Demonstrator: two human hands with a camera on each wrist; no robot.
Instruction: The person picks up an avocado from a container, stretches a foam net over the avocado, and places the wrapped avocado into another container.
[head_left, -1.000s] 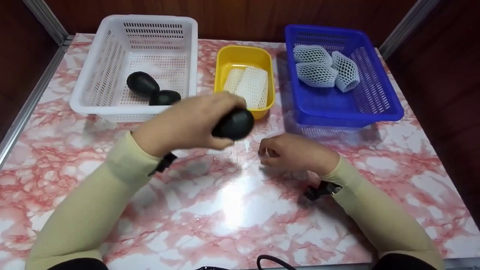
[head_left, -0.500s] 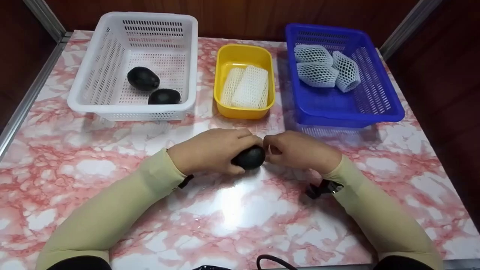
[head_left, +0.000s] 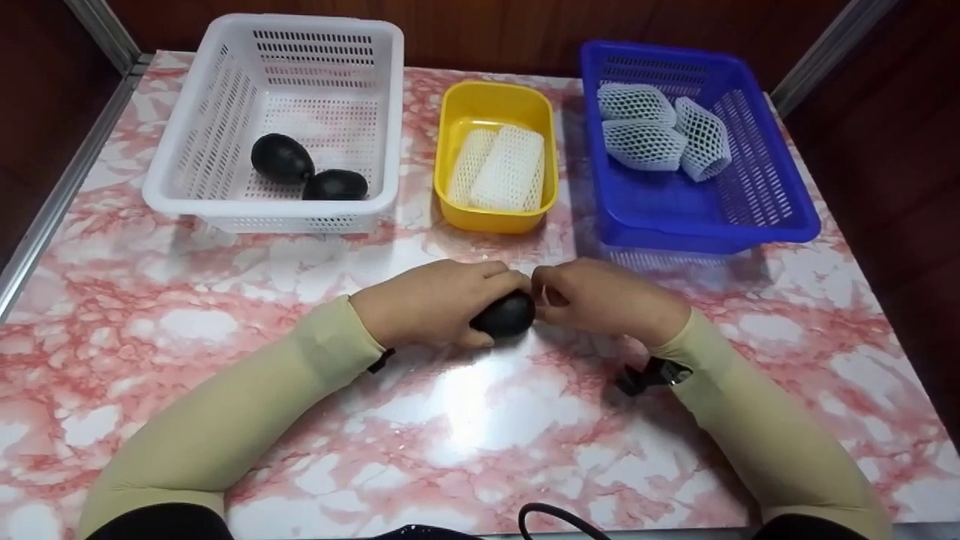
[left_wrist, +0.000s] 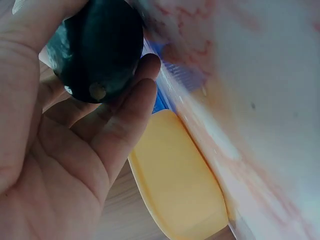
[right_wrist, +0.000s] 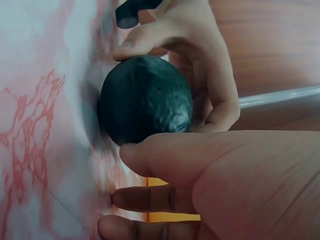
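Note:
Around a dark, smooth avocado [head_left: 508,316] curl the fingers and thumb of my left hand [head_left: 435,304], low over the middle of the table. The left wrist view shows the avocado [left_wrist: 100,50] with its pale stem spot facing the palm. My right hand [head_left: 611,296] lies just to the right, its fingers loosely bent and holding nothing. In the right wrist view, its thumb [right_wrist: 155,155] reaches the lower edge of the avocado [right_wrist: 145,100], while its other fingers point toward the tabletop. Two more avocados [head_left: 282,159] lie in the white basket [head_left: 274,206].
At the back centre stands a yellow container [head_left: 495,222] with white foam net sleeves [head_left: 514,169] in it. On the right, a blue basket [head_left: 705,232] holds several net-wrapped pieces [head_left: 645,145]. A black cable [head_left: 559,510] loops at the table's front edge.
My left hand has brought the avocado down and rightward from in front of the yellow container, close to my right hand. During the last half second both hands have stayed nearly still.

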